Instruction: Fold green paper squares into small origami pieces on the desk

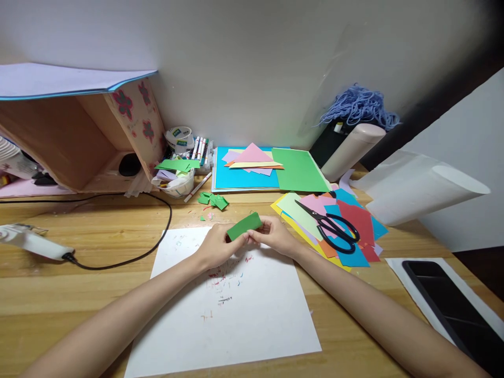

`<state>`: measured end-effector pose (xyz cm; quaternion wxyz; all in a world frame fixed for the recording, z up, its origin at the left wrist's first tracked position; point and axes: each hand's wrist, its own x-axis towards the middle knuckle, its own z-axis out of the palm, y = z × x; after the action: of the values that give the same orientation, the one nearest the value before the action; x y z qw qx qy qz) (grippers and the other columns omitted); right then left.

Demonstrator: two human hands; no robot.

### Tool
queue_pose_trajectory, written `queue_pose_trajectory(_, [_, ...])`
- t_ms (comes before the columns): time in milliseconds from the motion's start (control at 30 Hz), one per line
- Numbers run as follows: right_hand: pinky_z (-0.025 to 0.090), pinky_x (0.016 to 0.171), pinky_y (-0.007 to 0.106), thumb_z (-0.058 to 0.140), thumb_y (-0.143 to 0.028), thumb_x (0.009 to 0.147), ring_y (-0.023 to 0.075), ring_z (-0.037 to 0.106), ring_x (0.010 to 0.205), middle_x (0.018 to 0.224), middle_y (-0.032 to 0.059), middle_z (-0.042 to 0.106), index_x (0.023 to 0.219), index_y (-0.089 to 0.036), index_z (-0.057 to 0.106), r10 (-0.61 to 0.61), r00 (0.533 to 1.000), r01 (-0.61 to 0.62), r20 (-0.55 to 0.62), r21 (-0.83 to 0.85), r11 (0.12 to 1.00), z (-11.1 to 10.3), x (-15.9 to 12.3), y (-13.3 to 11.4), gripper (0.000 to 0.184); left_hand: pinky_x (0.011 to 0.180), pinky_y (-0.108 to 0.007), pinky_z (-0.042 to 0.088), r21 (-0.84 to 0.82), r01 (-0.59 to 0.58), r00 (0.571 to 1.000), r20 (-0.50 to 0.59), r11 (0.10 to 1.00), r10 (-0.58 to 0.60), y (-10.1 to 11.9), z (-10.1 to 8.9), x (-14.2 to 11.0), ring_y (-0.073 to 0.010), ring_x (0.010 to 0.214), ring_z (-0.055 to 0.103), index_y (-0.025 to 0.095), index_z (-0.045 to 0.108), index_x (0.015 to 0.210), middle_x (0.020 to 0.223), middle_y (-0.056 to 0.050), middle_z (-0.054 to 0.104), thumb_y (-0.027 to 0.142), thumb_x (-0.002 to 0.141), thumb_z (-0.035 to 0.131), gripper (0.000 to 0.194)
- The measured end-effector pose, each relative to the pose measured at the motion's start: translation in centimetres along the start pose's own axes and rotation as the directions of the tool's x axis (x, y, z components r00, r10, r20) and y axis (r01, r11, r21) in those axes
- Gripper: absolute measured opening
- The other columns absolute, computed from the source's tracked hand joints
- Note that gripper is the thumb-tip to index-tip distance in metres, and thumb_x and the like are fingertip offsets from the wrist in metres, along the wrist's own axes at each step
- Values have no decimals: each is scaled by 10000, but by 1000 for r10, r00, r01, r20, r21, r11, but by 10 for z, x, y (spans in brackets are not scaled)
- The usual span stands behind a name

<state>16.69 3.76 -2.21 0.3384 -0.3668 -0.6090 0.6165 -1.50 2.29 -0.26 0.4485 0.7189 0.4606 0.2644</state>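
Observation:
A small green paper strip (244, 226) is held between both hands above a large white sheet (268, 304) marked with colored smudges. My left hand (218, 244) pinches the strip's left part, thumb along the lower edge. On its right end, my right hand (273, 235) has closed its fingers, the two thumbs nearly meeting at the middle. Just beyond the hands lies a little heap of cut green paper pieces (213, 200). To the right, black-handled scissors (334, 228) rest on a pile of colored paper scraps (356, 218).
A white glue gun (35, 244) with a black cord lies at left, before a decorated cardboard box (136, 121). Behind are a scrap basket (177, 184), markers (200, 149) and stacked colored paper (303, 170). At right stand a bottle (352, 152) and a paper roll (425, 186); a phone (452, 310) lies nearer.

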Motion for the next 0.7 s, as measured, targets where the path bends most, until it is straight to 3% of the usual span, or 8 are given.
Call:
queue_pose_trajectory(133, [472,591,254,612,-377,762,122,593,624,689,32,637,806,-137,590,-1,1000,1,-5,-5,1000,1,0,-1,245,486,-209,318,-89,19,1000,9,996,-19,1,1,0,-94,490,412,140,571,664,514,19,477,441,846,421,382])
queue_pose_trajectory(300, [446,538,238,629,-407,739,107,562,563,650,26,633,788,-137,600,15,999,-16,-51,-16,1000,1,2,-2,276,494,-220,319,-207,29,998,56,978,-18,-1,1,2,-93,494,405,146,539,648,520,16,461,416,852,424,358])
queue_pose_trajectory(533, [402,488,235,675,-449,666,83,481,468,568,10,612,623,-160,529,56,981,-56,-183,9,998,1,4,-6,326,448,-225,247,-344,103,994,76,933,-82,-7,0,3,-72,439,331,157,483,598,483,40,404,408,833,465,345])
queue_pose_trajectory(700, [362,466,228,659,-416,685,75,436,448,541,-10,592,602,-169,513,38,960,-25,-279,49,998,0,5,-3,298,444,-224,241,-342,118,992,78,932,-97,-5,-2,4,-67,411,323,154,462,565,432,54,380,416,839,454,380])
